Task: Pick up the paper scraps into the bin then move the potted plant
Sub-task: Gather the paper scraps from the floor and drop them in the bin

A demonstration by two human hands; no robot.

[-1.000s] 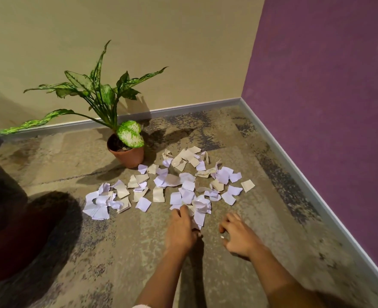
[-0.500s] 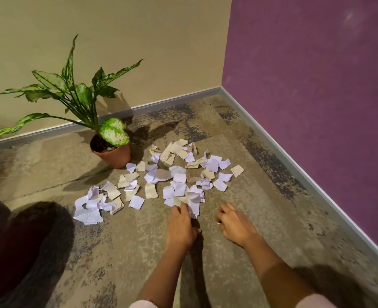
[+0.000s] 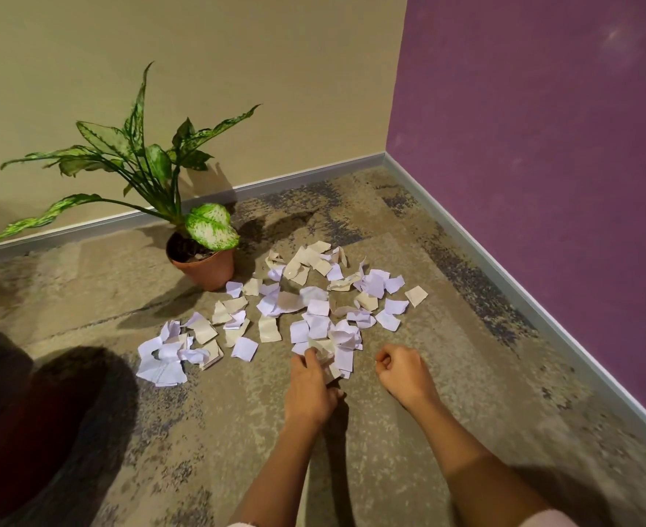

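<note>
Reaching to the near edge of the scattered white and cream paper scraps point(image 3: 306, 310) on the mottled brown carpet point(image 3: 408, 469), the left hand point(image 3: 311, 389) has its fingers closed on a few scraps at that edge, while the right hand point(image 3: 403, 374) is curled into a loose fist just beside them; whether it holds anything cannot be told. The round terracotta pot point(image 3: 205, 266) holds dark soil and a green variegated leafy plant point(image 3: 150, 165), standing upright near the beige wall point(image 3: 199, 70), just beside the scraps' far left edge.
</note>
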